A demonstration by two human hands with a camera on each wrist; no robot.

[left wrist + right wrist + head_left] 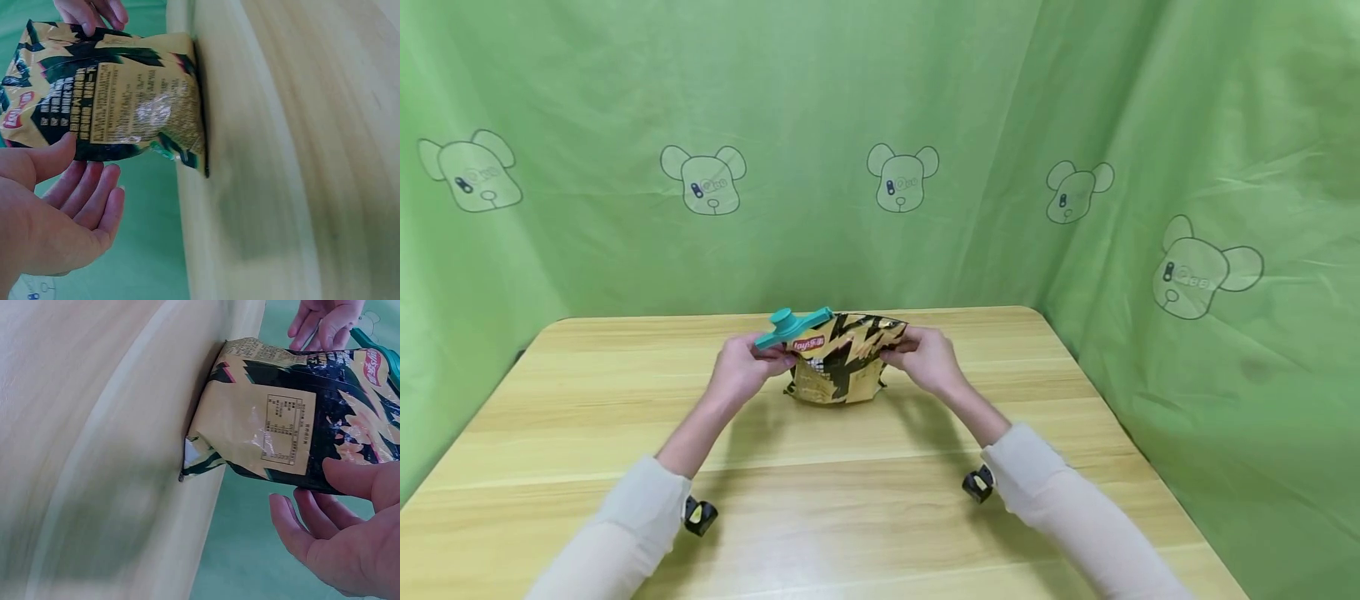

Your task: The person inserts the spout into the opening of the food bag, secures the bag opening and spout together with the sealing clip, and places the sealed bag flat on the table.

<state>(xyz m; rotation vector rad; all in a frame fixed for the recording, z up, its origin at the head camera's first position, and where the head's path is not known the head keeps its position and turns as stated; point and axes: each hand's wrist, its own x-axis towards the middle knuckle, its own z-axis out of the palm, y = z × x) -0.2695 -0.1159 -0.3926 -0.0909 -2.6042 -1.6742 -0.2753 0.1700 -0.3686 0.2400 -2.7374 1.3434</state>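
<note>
A gold and black Lay's chip bag (842,375) stands upright near the far side of the table, its lower edge at the tabletop. Across its top left corner sits a teal bag clip (793,327) with a round knob, set at a slant. My left hand (747,365) pinches the left side of the bag below the clip, thumb on the printed face and fingers behind, as the left wrist view also shows. On the opposite side, my right hand (340,534) grips the bag's edge between thumb and fingers. The clip is mostly hidden in the right wrist view.
The wooden table (850,517) reaches back to a green curtain (805,83) printed with cartoon heads, which also closes in both sides. Small black devices, one at the left cuff (698,515) and one at the right cuff (977,483), hang over the tabletop.
</note>
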